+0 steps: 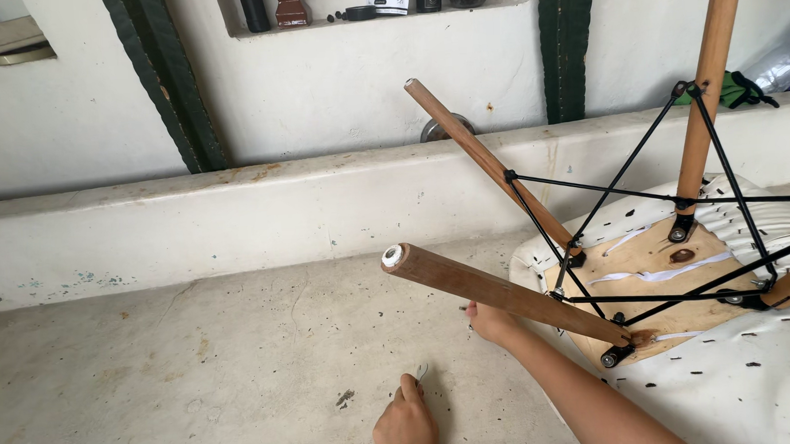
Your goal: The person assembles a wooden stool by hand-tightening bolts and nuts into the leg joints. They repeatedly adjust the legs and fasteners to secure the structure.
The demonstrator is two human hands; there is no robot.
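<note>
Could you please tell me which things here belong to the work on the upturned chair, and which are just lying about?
In hand:
- upturned chair with wooden legs and black wire bracing
- small pale piece on the floor at the left hand
- right hand, beside the near leg

Lying about:
- bottles and jars in the wall niche
- green cloth on the ledge
- crumpled plastic

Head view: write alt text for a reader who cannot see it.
An upturned chair with wooden legs and black wire bracing lies on a speckled concrete floor. The left hand touches a small pale object on the floor, and the right hand reaches under the nearest leg.
</note>
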